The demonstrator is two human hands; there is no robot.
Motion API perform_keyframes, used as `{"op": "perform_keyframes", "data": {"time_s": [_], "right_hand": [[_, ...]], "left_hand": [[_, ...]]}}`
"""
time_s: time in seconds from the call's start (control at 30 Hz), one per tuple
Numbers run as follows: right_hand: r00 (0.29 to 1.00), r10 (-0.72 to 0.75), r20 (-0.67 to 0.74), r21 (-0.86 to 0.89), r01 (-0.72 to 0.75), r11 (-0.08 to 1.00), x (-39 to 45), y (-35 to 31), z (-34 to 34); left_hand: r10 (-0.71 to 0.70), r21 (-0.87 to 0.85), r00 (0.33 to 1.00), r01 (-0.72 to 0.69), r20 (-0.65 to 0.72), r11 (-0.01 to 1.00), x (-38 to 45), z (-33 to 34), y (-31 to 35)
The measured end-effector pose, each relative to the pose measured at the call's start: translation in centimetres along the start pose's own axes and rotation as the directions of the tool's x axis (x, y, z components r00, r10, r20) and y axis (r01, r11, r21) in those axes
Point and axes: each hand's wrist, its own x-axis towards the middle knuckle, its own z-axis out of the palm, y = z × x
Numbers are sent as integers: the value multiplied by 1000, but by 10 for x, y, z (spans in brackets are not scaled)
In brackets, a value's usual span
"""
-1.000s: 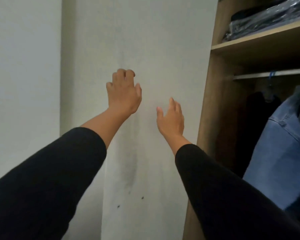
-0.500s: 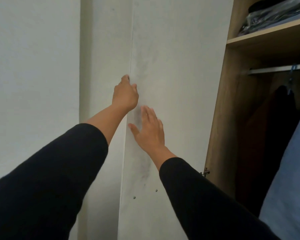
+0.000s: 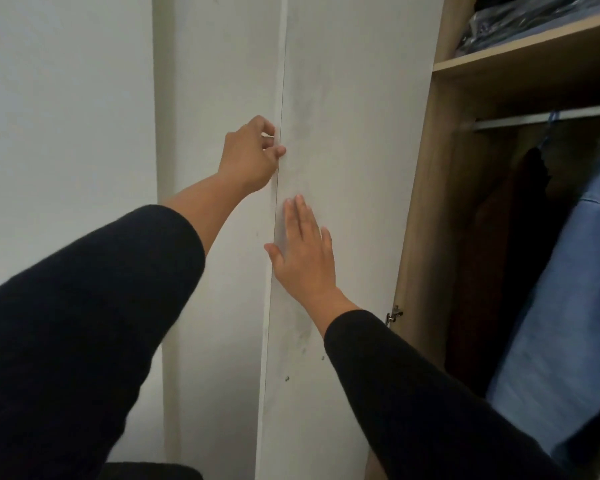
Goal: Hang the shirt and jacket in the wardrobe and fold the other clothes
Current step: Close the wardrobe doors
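The white wardrobe door (image 3: 354, 168) stands open in the middle of the view, its free edge facing me. My left hand (image 3: 250, 154) grips that edge with curled fingers at about head height. Below it, my right hand (image 3: 305, 251) lies flat on the door's inner face with straight fingers. Inside the wooden wardrobe (image 3: 426, 202) on the right, a blue denim jacket (image 3: 551, 323) hangs from the metal rail (image 3: 534, 117), with a dark garment (image 3: 520, 216) hanging behind it.
A shelf (image 3: 520, 43) above the rail holds folded dark clothes in plastic wrap (image 3: 520, 19). A plain white wall (image 3: 63, 133) fills the left. A metal hinge (image 3: 394, 315) sticks out at the door's inner side. Something dark (image 3: 149, 471) shows at the bottom edge.
My left hand has gone from flat against the door to gripping its edge. My right hand slid left and down on the door face. The door's edge has swung into view.
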Motion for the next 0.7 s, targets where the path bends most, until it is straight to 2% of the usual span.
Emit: {"op": "perform_keyframes", "data": {"time_s": [0.2, 0.33, 0.47, 0.57, 0.7], "right_hand": [[996, -70, -50, -140, 62, 988, -42, 23, -43], [995, -36, -89, -231, 15, 973, -72, 44, -76], [984, -51, -168, -424, -25, 905, -103, 64, -105], [988, -47, -149, -529, -39, 848, -119, 81, -129], [997, 1, -78, -595, -47, 802, -136, 104, -157]], "left_hand": [[74, -96, 996, -69, 54, 993, -33, 0, 41], [122, -168, 987, -104, 100, 980, -62, 11, 83], [179, -190, 979, -158, 99, 969, -84, 30, 121], [239, -146, 964, -222, 112, 964, -94, 47, 141], [328, -148, 922, -302, 204, 942, -110, 69, 163]]}}
